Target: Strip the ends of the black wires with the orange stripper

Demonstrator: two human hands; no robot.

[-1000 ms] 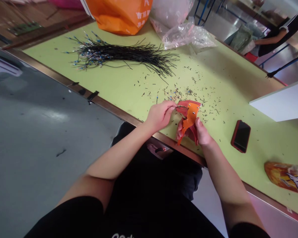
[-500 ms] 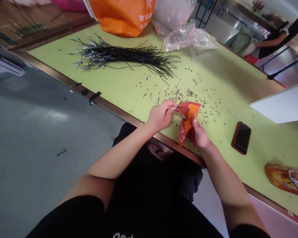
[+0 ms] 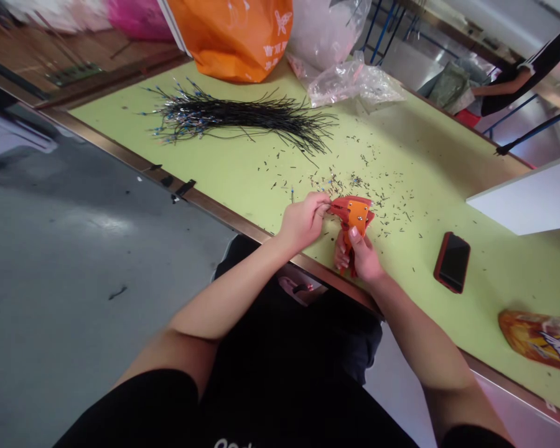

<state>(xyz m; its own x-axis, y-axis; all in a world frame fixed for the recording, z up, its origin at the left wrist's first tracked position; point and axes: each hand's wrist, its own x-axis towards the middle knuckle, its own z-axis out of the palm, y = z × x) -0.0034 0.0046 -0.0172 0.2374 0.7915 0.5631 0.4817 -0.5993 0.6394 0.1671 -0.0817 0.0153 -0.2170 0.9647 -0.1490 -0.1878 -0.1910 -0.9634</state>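
Observation:
My right hand (image 3: 360,254) is wrapped round the handles of an orange and red wire stripper (image 3: 356,213) above the table's near edge. The tool's jaws point left, toward my left hand (image 3: 307,218). The left fingertips are pinched together right at the jaws, on what looks like a thin wire, mostly hidden by the fingers. Behind both hands lie scattered short black offcuts (image 3: 392,199) and small blue-tipped bits. Farther back on the green tabletop (image 3: 242,171) rests a bundle of black wires (image 3: 256,116) with blue and silvery ends at its left.
An orange bag (image 3: 233,43) and clear plastic bags (image 3: 340,81) stand at the back. On the right are a phone (image 3: 452,262), a snack packet or bottle (image 3: 539,339) and a white panel (image 3: 527,193). Another person's arm (image 3: 504,87) shows at far right.
The wire stripper's handles have come closer together in my right hand, and its jaw end has shifted. My left hand stays pinched at the jaws. The whole view has shifted slightly.

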